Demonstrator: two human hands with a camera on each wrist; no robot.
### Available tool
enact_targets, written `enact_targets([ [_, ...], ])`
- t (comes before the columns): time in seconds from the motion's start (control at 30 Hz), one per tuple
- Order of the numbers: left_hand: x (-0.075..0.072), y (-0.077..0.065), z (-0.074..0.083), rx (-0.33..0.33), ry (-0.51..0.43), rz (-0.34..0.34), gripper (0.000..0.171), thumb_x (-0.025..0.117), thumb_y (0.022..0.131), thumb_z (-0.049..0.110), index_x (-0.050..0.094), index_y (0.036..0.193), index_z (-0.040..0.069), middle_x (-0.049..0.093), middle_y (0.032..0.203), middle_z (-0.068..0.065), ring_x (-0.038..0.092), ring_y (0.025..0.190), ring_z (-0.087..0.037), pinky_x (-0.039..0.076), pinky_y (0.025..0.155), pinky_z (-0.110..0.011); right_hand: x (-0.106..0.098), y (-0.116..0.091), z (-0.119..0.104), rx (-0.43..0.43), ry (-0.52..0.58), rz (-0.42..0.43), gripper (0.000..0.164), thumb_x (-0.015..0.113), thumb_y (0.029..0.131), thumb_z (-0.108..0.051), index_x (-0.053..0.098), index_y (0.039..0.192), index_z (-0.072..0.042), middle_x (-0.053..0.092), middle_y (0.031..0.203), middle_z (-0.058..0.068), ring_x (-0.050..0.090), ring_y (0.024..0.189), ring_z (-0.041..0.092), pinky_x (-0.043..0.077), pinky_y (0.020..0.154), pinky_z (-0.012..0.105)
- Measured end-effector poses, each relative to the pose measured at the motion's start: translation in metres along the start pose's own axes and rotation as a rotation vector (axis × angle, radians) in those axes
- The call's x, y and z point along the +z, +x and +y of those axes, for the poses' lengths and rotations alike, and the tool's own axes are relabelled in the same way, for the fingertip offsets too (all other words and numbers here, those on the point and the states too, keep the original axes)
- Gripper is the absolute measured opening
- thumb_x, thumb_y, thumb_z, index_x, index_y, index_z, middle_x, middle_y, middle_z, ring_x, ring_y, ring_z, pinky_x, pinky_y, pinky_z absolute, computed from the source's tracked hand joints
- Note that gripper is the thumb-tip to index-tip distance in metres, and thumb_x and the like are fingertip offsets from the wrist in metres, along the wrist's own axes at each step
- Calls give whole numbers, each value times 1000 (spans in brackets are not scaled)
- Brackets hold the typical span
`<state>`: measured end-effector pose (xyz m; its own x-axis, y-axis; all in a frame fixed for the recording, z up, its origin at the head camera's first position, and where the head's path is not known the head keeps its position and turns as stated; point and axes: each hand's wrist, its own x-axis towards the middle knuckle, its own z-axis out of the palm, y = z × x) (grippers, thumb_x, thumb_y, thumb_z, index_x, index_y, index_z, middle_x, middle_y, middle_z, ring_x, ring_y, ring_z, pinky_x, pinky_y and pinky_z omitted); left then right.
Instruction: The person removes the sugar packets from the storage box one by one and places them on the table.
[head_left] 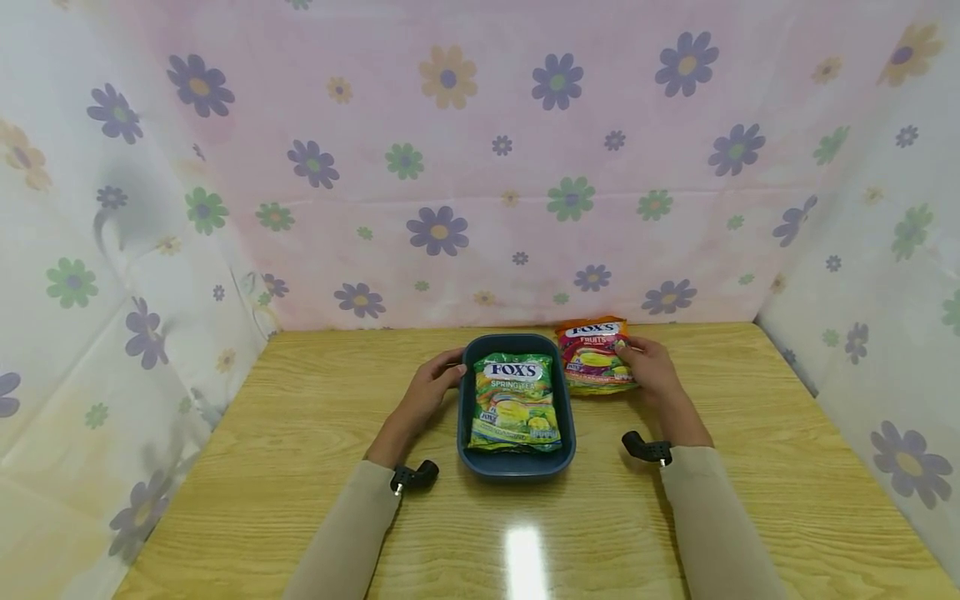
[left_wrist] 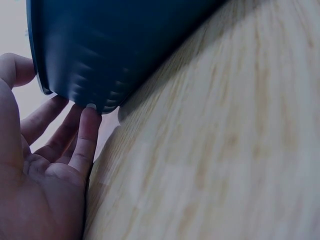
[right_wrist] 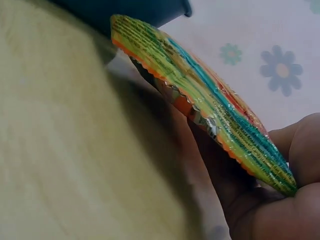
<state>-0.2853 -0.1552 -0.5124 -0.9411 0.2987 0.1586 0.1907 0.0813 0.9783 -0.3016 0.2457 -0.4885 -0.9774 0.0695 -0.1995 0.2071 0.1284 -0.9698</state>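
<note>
A dark blue rectangular basin (head_left: 517, 467) stands on the table, holding a green Fox's Spring Tea candy bag (head_left: 516, 403) that lies face up. My left hand (head_left: 424, 395) grips the basin's far left side. In the left wrist view its thumb is at the rim and its fingertips (left_wrist: 90, 117) touch the outer wall. My right hand (head_left: 654, 371) pinches the right edge of a red and orange Fox's Fruits candy bag (head_left: 596, 357), thumb on the front and fingers behind. That bag is just right of the basin's far corner, and the right wrist view shows it tilted above the table.
The wood-grain table (head_left: 315, 433) has light reflecting near its front. Flowered cloth (head_left: 495, 183) hangs behind and along both sides of the table. A small black camera mount (head_left: 414, 476) sits on the left wrist and another camera mount (head_left: 647, 448) on the right.
</note>
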Motion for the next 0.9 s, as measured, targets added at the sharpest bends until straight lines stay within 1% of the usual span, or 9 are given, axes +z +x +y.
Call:
enact_targets([
  [0.17,0,0,-1,-12,-3,-4,43,55,112,20,56,153,7,61,147,-18,68,108,-20,56,100,-37,3,2,7,-1,14,23,61,49,114,-25,31,164,6,49,152,31,65,97,10,59,77,20],
  [0.23,0,0,-1,-15,-2,-4,42,55,112,21,56,153,8,61,146,-18,68,108,-21,56,100,-37,4,1,7,-11,-6,45,60,50,113,-25,34,162,7,51,150,31,65,100,14,59,77,21],
  [0.27,0,0,-1,-15,-1,-3,42,55,112,21,56,152,8,61,146,-18,68,107,-21,56,100,-37,4,0,6,-21,-43,63,60,51,113,-25,36,161,7,52,149,31,65,103,17,59,78,22],
  [0.33,-1,0,-1,-15,2,-5,43,55,112,22,56,152,7,61,146,-19,69,107,-21,57,100,-37,5,-3,2,-43,-126,101,60,53,111,-26,40,159,8,53,147,31,63,110,24,58,85,27],
  [0.47,-1,0,-1,-18,4,2,43,55,112,21,56,153,7,61,146,-19,69,107,-21,57,100,-37,5,-12,-10,-83,-273,146,58,53,110,-25,43,157,8,50,149,31,54,128,39,52,106,46],
  [0.53,-1,0,-1,-19,7,4,43,55,112,21,56,153,7,61,146,-19,69,107,-22,57,100,-37,4,-17,-16,-106,-297,150,57,54,109,-22,42,157,8,50,149,31,51,133,44,47,112,54],
  [0.6,-1,0,0,-20,13,8,42,55,112,21,56,153,7,61,146,-18,69,108,-22,57,100,-37,4,-21,-22,-127,-319,152,57,54,109,-21,42,157,8,50,148,31,51,133,45,47,112,56],
  [0.73,-1,0,-1,-21,13,7,42,54,112,21,56,152,8,62,145,-18,69,109,-23,57,100,-37,5,-29,-35,-167,-332,140,57,54,110,-22,42,157,7,52,146,31,54,129,44,49,108,55],
  [0.9,0,0,-1,-22,10,6,42,54,113,21,57,152,7,62,145,-18,69,108,-24,57,99,-36,8,-41,-53,-207,-324,83,57,53,111,-24,41,159,5,51,148,30,54,132,45,49,109,55],
])
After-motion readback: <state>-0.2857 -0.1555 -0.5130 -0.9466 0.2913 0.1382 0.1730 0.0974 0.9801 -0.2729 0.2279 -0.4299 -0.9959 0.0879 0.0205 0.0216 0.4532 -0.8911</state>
